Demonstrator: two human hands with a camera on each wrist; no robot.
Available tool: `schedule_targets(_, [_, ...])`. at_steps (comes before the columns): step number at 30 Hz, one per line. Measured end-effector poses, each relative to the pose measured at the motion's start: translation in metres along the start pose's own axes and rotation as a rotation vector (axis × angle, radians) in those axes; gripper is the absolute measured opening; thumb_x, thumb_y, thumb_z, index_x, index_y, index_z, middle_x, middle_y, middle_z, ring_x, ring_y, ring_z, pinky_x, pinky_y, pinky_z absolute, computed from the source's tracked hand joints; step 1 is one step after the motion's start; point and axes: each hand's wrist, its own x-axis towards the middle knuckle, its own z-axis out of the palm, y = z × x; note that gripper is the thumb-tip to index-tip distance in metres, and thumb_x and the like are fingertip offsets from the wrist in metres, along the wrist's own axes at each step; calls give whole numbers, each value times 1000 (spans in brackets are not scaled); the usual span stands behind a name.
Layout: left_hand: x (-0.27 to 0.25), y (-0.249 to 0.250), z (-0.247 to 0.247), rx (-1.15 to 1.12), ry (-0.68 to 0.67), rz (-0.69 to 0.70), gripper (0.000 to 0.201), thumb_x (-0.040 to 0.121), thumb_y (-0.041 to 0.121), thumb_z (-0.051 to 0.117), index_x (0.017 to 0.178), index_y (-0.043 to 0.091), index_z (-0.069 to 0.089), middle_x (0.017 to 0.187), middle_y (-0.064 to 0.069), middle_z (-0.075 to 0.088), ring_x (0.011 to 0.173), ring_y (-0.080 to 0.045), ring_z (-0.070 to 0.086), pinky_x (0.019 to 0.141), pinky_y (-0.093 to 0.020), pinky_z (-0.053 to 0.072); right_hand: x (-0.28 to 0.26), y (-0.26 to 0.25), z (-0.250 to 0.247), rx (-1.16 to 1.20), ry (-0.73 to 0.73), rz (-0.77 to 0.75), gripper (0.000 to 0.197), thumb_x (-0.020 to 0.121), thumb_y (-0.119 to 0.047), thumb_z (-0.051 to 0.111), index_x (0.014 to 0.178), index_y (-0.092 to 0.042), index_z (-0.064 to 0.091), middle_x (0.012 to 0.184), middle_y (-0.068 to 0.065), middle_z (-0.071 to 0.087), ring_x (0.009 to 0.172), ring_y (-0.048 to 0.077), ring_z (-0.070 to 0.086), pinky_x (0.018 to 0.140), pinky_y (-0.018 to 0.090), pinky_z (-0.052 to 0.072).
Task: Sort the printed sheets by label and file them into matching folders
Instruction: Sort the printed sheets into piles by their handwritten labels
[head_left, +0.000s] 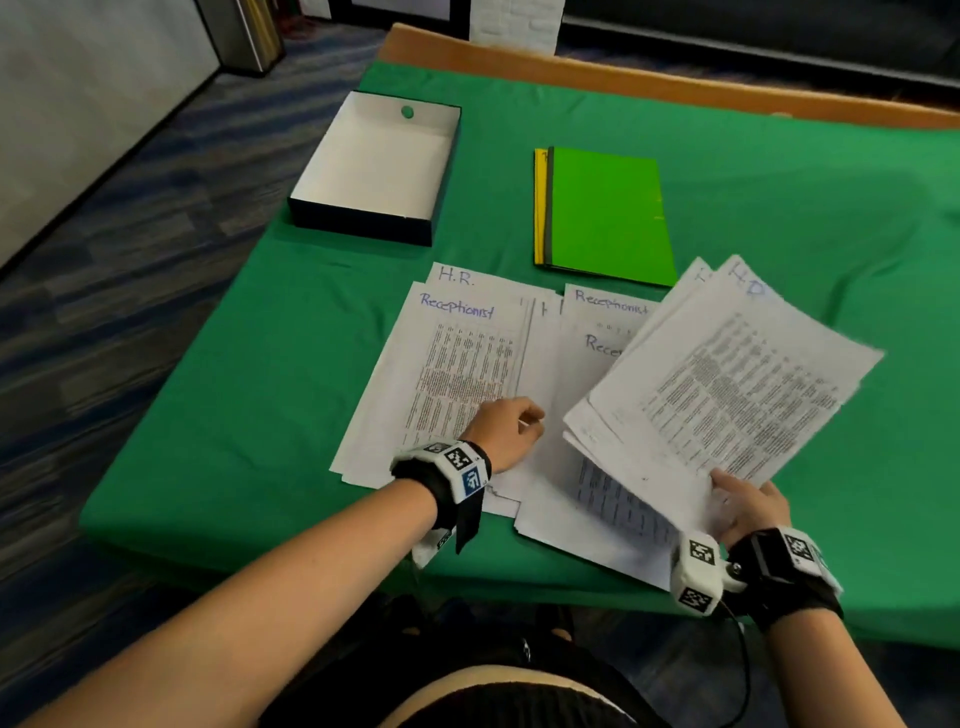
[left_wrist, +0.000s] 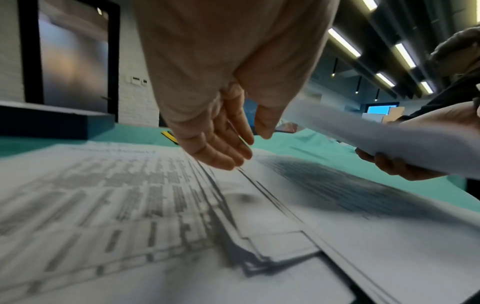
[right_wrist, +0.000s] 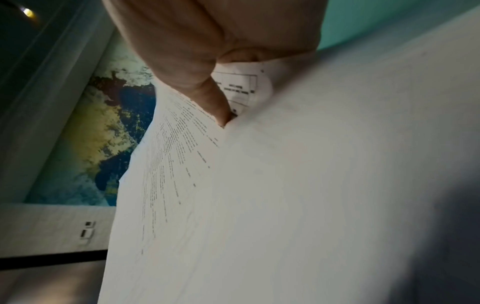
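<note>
Right hand holding up a fanned batch of printed sheets, left hand loose over the piles on the table

The right hand (head_left: 748, 509) grips the lifted sheets (head_left: 727, 374) by their near corner, thumb on top and fingers curled beneath, so the batch hangs tilted above the green cloth (head_left: 260, 415); its top page carries a blurred handwritten label I cannot read for certain. The left hand (head_left: 506, 428) hovers low over the sheets on the table (head_left: 457, 374), fingers relaxed and holding nothing. Those spread sheets lie overlapping at the near edge, headed "Receptionist" and "H.R." in blue pen. Just beyond them lie the folders (head_left: 605, 213), a green one stacked over a yellow one, closed and flat. Further left stands an open box (head_left: 374, 166), dark outside, white inside
</note>
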Motion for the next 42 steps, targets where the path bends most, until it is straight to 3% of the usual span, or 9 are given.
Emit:
schedule_targets(6, [19, 20, 36, 249, -38, -87, 50, 83, 27, 67, 127, 6, 53, 130, -13, 53, 119, -27, 49, 100, -34, 40, 30, 8, -22, -261, 105, 48, 44, 82, 1, 61, 125, 3, 51, 126, 20, 57, 93, 27, 54, 87, 33, 44])
schedule_targets(11, [31, 40, 58, 363, -12, -243, 84, 68, 31, 82, 130, 0, 34, 131, -17, 41, 123, -29, 41, 102, -35, 40, 41, 4, -24, -280, 96, 26, 42, 86, 2, 56, 128, 6, 49, 124, 21, 58, 87, 24, 52, 71, 30, 45])
schedule_targets(14, [37, 48, 65, 483, -21, -288, 90, 66, 35, 83, 130, -1, 30, 131, -15, 40, 123, -27, 39, 103, -34, 39, 46, 6, -29, -267, 83, 42, 41, 87, 0, 56, 127, 4, 49, 122, 22, 58, 86, 27, 54, 79, 30, 45])
schedule_targets(19, [44, 43, 70, 405, 25, -387, 82, 64, 38, 83, 125, 4, 41, 128, -15, 43, 114, -28, 50, 90, -36, 44, 54, 11, -34, -241, 34, 77, 42, 86, 0, 58, 127, 3, 48, 110, 20, 59, 80, 31, 58, 80, 36, 49])
schedule_targets(21, [45, 42, 74, 409, 117, -405, 78, 69, 49, 76, 126, 7, 43, 132, -14, 39, 120, -30, 44, 96, -42, 41, 57, 13, -33, -246, 26, 65, 41, 87, -1, 57, 127, 4, 48, 102, 17, 58, 84, 32, 58, 83, 39, 50])
schedule_targets(28, [56, 55, 84, 371, 224, -448, 71, 75, 37, 75, 125, 0, 40, 134, -14, 31, 122, -28, 33, 95, -35, 38, 61, 23, -29, -292, -14, -22, 34, 87, -1, 55, 121, 4, 52, 113, 23, 62, 97, 37, 61, 91, 46, 50])
schedule_targets(34, [60, 62, 87, 279, 174, -410, 54, 82, 31, 67, 119, 0, 44, 125, -15, 43, 113, -26, 43, 84, -28, 37, 65, 28, -32, -255, -34, -12, 28, 90, -6, 56, 117, -1, 50, 111, 19, 60, 99, 36, 60, 90, 50, 50])
schedule_targets(38, [65, 52, 84, 65, 146, -441, 61, 79, 19, 73, 127, 3, 38, 125, -15, 52, 113, -29, 53, 84, -30, 45, 68, 28, -33, -254, -30, -30, 34, 89, -4, 57, 122, -2, 48, 120, 20, 58, 104, 36, 59, 94, 50, 48])
schedule_targets(42, [59, 36, 62, -128, 186, -403, 35, 91, 29, 57, 119, 8, 59, 119, -13, 63, 109, -32, 58, 88, -34, 47, 70, 22, -35, -297, -22, -52, 39, 89, -1, 55, 127, -1, 47, 127, 20, 55, 111, 36, 56, 97, 46, 46])
